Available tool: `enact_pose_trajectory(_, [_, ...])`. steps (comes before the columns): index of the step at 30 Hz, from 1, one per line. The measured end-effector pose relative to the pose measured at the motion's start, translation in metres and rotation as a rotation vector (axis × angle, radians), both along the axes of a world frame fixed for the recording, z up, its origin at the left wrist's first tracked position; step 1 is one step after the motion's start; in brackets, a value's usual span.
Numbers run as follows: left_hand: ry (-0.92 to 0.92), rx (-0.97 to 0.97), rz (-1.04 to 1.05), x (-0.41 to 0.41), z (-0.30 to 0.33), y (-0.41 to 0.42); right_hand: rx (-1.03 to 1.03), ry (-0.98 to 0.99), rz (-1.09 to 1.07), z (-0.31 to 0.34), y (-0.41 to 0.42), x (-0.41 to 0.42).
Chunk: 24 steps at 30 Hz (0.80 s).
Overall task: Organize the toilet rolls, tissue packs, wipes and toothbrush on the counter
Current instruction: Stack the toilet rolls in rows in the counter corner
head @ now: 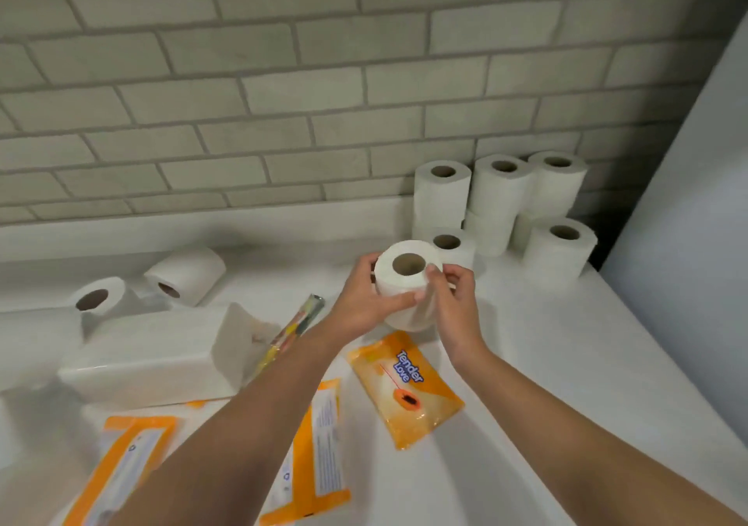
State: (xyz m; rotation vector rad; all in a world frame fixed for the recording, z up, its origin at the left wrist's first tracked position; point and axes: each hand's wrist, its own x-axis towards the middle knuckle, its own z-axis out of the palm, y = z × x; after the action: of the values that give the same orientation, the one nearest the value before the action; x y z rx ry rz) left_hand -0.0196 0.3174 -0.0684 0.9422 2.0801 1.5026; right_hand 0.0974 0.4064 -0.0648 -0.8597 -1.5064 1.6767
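My left hand and my right hand both grip one white toilet roll above the counter, its core facing me. Behind it several rolls stand stacked in the back right corner. Two loose rolls lie on their sides at the left. A white tissue pack lies left of my left forearm, with a packaged toothbrush beside it. Orange wipes packs lie near me: one face up, two others partly under my left arm.
A grey brick-tile wall backs the white counter. A pale panel rises at the right. Another white pack is blurred at the far left edge.
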Motion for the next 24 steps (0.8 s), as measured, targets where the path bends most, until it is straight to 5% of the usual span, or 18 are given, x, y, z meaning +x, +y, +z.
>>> enact_pose_trajectory(14, [-0.107,-0.055,-0.113,0.113,-0.042,0.075,-0.023,-0.069,-0.068,-0.045,0.071,0.116])
enact_pose_trajectory(24, [-0.259,0.015,0.085,0.134,-0.055,0.117,-0.052,-0.009,-0.011,-0.054,0.096,0.131])
